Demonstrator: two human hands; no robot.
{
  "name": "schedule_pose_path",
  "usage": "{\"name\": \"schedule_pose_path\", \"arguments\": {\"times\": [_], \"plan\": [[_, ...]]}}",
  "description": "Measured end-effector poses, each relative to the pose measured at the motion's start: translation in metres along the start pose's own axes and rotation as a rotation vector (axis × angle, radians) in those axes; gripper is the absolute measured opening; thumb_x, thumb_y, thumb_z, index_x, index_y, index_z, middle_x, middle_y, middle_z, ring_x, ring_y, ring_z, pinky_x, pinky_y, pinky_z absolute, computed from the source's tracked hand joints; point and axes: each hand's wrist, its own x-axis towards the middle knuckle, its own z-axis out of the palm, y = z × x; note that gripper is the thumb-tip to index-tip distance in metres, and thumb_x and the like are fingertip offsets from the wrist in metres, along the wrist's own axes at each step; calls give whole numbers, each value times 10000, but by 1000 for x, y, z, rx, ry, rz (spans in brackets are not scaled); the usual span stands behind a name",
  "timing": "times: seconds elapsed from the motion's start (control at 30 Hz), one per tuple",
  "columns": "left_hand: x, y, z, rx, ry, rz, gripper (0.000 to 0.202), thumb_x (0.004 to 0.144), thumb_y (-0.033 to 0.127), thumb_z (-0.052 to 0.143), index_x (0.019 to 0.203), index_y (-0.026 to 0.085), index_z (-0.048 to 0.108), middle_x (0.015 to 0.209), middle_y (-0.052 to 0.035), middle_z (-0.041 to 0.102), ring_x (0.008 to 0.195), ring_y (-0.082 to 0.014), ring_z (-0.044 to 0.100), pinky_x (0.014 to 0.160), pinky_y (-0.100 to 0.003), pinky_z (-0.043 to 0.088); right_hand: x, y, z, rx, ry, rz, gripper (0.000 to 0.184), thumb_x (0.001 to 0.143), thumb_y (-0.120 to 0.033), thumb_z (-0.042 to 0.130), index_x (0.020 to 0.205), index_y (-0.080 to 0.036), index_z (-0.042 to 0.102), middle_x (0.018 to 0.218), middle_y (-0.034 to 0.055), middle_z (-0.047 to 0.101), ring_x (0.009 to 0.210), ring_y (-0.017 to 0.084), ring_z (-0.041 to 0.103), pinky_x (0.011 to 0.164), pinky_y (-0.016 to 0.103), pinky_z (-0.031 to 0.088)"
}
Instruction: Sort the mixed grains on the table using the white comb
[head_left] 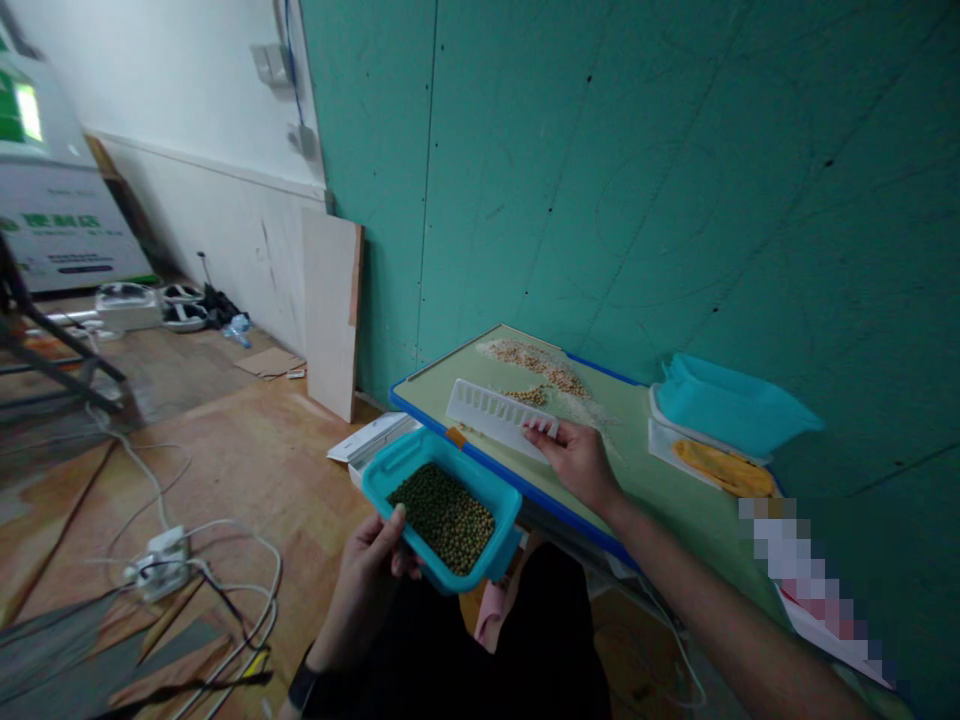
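Observation:
My left hand (384,553) grips the near left rim of a turquoise plastic basin (501,500), thumb over the edge. Inside it lie dark green beans (427,490) and, toward the right, paler yellow beans (469,545). The basin is held at the table's front edge. My right hand (574,455) pinches the right end of a long white slotted plastic tray (487,415), tilted over the tabletop. Behind the tray, yellow beans (531,395) lie loose, and farther back spreads a heap of pale grains mixed with beans (529,360).
The green tabletop (637,480) has a blue edge and meets a green wall (600,200). At its right stand a turquoise container (735,410) and a yellow cloth-like item (720,465). A board (330,310) leans on the wall; cables and a power strip (161,565) lie on the floor.

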Motion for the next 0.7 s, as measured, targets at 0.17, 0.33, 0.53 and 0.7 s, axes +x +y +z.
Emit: {"name": "schedule_pose_path", "arguments": {"times": [0.17, 0.33, 0.53, 0.7], "plan": [[2, -3, -3, 8, -12, 21, 555, 741, 602, 820, 490, 199, 531, 438, 21, 536, 431, -118, 547, 460, -222, 442, -23, -12, -3, 50, 3, 6, 266, 846, -442, 724, 898, -199, 820, 905, 63, 818, 856, 294, 772, 797, 376, 603], [-5, 5, 4, 22, 10, 13, 544, 683, 615, 858, 517, 201, 546, 421, 42, 508, 428, -114, 541, 463, -214, 453, -23, -11, -15, -38, 132, -11, 288, 858, -466, 705, 895, -203, 816, 901, 69, 820, 843, 293, 770, 772, 362, 595], [-7, 6, 6, 55, 5, -5, 593, 683, 642, 844, 481, 199, 505, 436, 16, 548, 444, -116, 545, 482, -222, 456, -15, -4, -27, -305, 278, -76, 377, 908, -535, 639, 878, -200, 809, 836, 111, 812, 764, 293, 761, 684, 332, 553], [-6, 3, 2, 26, 8, -12, 562, 712, 608, 844, 500, 204, 516, 425, 34, 510, 454, -118, 529, 470, -227, 439, -11, -3, -28, -470, 332, -99, 444, 932, -547, 585, 767, -186, 784, 743, 138, 787, 647, 260, 721, 603, 306, 499]]}}
